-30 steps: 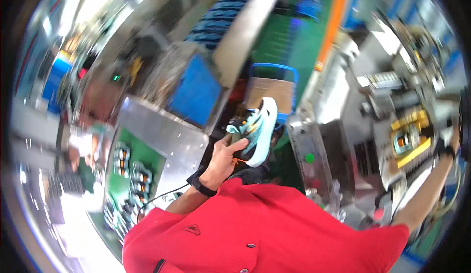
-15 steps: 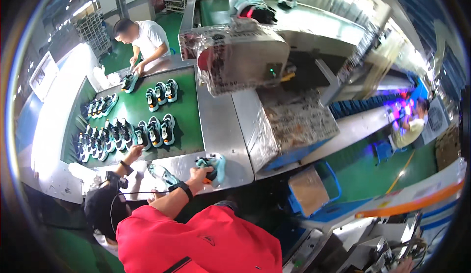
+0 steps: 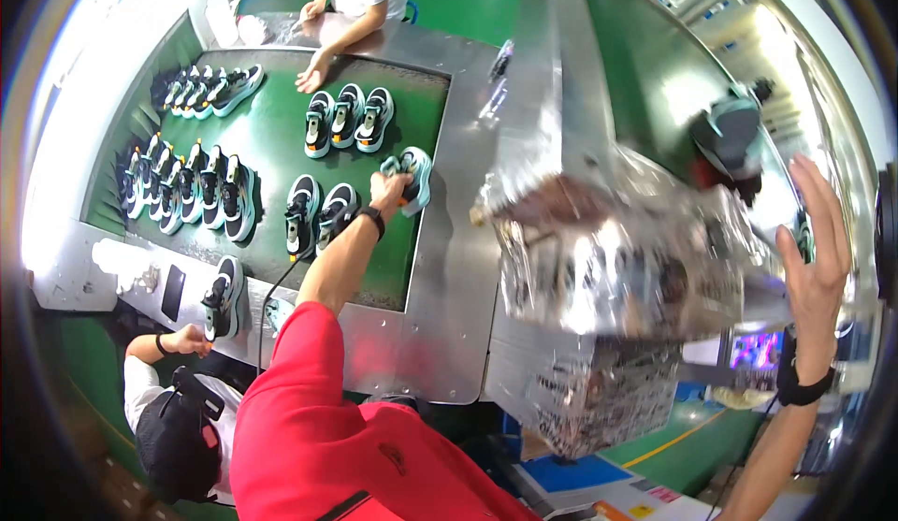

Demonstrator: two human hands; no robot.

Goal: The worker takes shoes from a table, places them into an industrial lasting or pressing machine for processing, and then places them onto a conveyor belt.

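Observation:
My left hand (image 3: 391, 190) is closed around a grey and black sneaker (image 3: 416, 180) with a pale teal sole, over the right edge of the green belt (image 3: 374, 264). Whether its sole touches the belt I cannot tell. Just to the left stand two matching sneakers (image 3: 301, 212), and three more sneakers (image 3: 347, 114) form a row behind. My right hand (image 3: 816, 240) is raised at the far right, fingers apart and empty. It appears close to a film-wrapped machine (image 3: 617, 268); whether it touches is unclear.
Several sneakers (image 3: 213, 189) line the belt's left side. Across it, a co-worker in white (image 3: 360, 7) reaches over the belt. At the near left, another co-worker (image 3: 178, 427) has a hand at a sneaker (image 3: 224, 298) on the ledge. Dark and teal shoes (image 3: 732, 137) lie on the right conveyor.
My left hand has carried the sneaker from the metal edge to above the belt. My right hand has risen into view. The far co-worker's sneaker is released; the near co-worker's hand moved to the ledge.

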